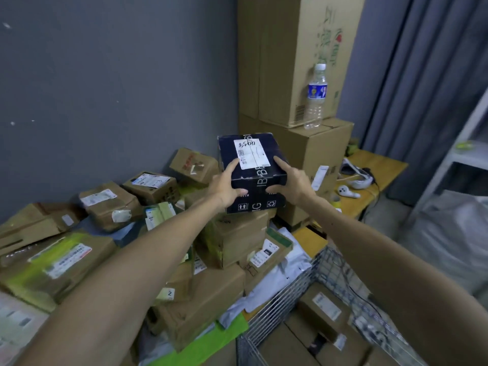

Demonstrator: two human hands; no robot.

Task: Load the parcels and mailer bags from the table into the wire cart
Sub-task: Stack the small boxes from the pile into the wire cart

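A dark blue box (257, 154) with a white shipping label is held up above the pile of parcels. My left hand (226, 186) grips its left side and my right hand (291, 183) grips its right side, thumbs on top. Below it lies a heap of brown cardboard parcels (232, 240) and white mailer bags (280, 278) on the table. The wire cart (295, 294) stands at the lower right, with brown boxes (323, 310) inside it.
Tall stacked cartons (287, 62) rise behind the blue box, with a water bottle (315, 97) on the lower one. A yellow table (375, 170) at the right holds white gadgets. A grey wall is at left, a curtain and white shelf at right.
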